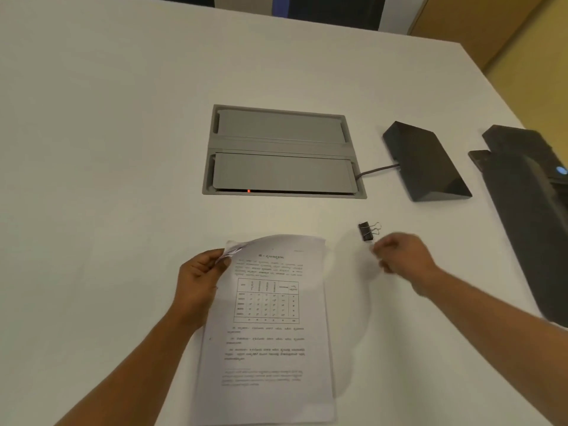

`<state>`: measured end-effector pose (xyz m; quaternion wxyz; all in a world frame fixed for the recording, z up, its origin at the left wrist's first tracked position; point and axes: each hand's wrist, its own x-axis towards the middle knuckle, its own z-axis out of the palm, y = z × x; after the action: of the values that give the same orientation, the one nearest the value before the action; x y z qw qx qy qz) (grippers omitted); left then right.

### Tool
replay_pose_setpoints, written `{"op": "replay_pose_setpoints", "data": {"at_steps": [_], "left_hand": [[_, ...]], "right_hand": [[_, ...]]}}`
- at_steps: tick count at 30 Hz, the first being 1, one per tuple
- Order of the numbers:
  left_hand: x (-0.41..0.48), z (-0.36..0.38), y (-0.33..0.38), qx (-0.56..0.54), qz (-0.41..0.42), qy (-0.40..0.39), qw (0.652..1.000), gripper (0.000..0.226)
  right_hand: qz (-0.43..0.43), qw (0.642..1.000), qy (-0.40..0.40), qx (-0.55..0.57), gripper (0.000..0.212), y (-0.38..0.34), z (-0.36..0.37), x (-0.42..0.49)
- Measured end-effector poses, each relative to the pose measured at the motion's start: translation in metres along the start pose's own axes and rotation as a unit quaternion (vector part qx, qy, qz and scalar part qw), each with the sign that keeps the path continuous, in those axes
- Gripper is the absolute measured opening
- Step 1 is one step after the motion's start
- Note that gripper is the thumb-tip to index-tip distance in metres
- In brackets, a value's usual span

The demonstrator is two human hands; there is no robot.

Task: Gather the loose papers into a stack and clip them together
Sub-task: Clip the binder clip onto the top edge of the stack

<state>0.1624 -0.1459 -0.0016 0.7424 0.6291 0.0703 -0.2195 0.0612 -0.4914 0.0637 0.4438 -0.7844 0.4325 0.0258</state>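
A stack of printed papers [267,330] with text and a table is held above the white table [107,149]. My left hand [198,281] grips the stack's top left corner, which curls up. A black binder clip [367,231] with silver handles lies on the table just beyond the stack's top right corner. My right hand [399,259] is blurred, fingers curled and close to the clip but apart from it, holding nothing that I can see.
A grey recessed cable box [282,152] with two lids sits in the table's middle. A black wedge-shaped device [425,162] with a cable lies to its right. Another black device [528,204] runs along the table's right edge.
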Motion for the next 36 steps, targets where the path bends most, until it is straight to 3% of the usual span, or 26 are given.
{"op": "replay_pose_setpoints", "data": {"at_steps": [2,5,16,24,27,31,36], "left_hand": [[0.003,-0.002,-0.003,0.019,0.003,0.002,1.0,0.02],[0.006,-0.002,-0.007,0.04,0.02,-0.008,0.999,0.03],[0.008,-0.003,-0.013,0.077,0.052,-0.008,0.996,0.026],[0.003,0.0,-0.003,0.063,0.049,-0.019,0.997,0.028],[0.002,0.001,-0.002,0.054,0.044,-0.022,0.997,0.038],[0.002,0.0,-0.002,0.057,0.048,-0.025,0.997,0.033],[0.004,-0.001,-0.006,0.058,0.052,-0.024,0.997,0.025]], "right_hand": [[-0.007,0.998,0.06,-0.017,0.012,-0.007,-0.01,0.023],[0.01,0.994,0.087,-0.065,0.028,-0.017,-0.018,0.046],[0.034,0.995,0.014,-0.092,0.009,-0.022,0.0,0.065],[-0.062,0.989,-0.134,-0.016,0.009,-0.069,0.019,0.014],[-0.132,0.976,-0.156,-0.07,0.011,-0.087,0.034,-0.008],[-0.175,0.956,-0.218,-0.092,0.038,-0.11,0.056,-0.031],[-0.245,0.931,-0.222,-0.157,0.036,-0.13,0.075,-0.041]]}}
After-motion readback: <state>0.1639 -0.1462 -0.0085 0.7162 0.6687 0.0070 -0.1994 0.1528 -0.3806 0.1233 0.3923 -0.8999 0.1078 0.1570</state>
